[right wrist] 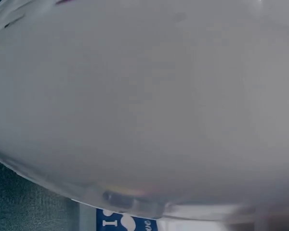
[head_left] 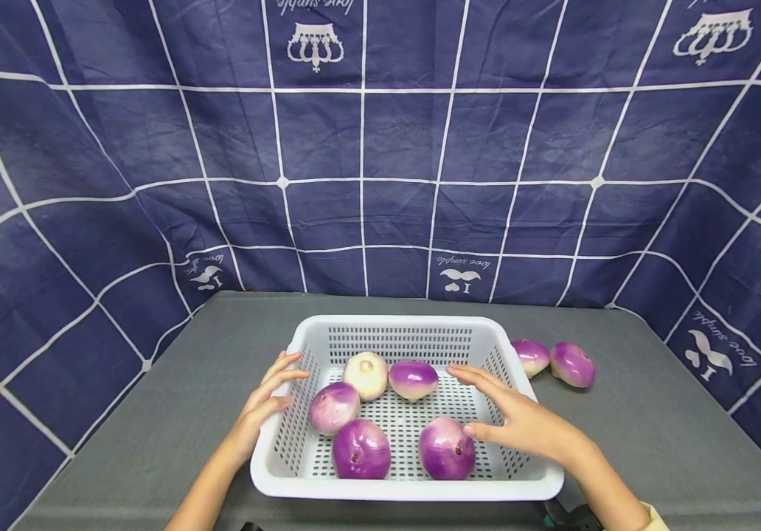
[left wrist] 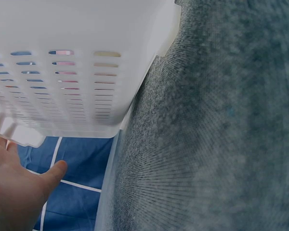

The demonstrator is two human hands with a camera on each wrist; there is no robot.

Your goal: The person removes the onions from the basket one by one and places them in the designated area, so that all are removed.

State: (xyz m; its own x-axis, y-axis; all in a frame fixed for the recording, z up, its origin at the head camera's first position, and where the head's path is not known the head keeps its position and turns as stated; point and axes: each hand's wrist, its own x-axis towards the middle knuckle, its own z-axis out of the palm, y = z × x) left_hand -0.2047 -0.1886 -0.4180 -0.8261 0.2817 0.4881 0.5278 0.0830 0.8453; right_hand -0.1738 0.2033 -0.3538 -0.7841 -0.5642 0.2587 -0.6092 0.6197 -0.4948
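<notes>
A white perforated plastic basket (head_left: 407, 490) stands on the grey table with several purple-and-white onions inside. At its left rim is my left hand (head_left: 257, 413), fingers spread and extended over the edge; in the left wrist view its thumb stands apart from the basket's side (left wrist: 86, 29). Reaching over the right rim, my right hand (head_left: 526, 420) holds nothing. Its fingers stretch above the inside, and its thumb tip overlaps the front right onion (head_left: 447, 448). A second purple onion (head_left: 361, 450) lies front left, a pale one (head_left: 365, 376) farther back. White basket surface (right wrist: 149, 96) fills most of the right wrist view.
Two more onions lie on the table outside the basket's right side, one partly behind the rim (head_left: 529, 357) and one beside it (head_left: 573, 365). A blue cloth (head_left: 394, 140) with white grid lines hangs behind and around the grey table (head_left: 652, 413).
</notes>
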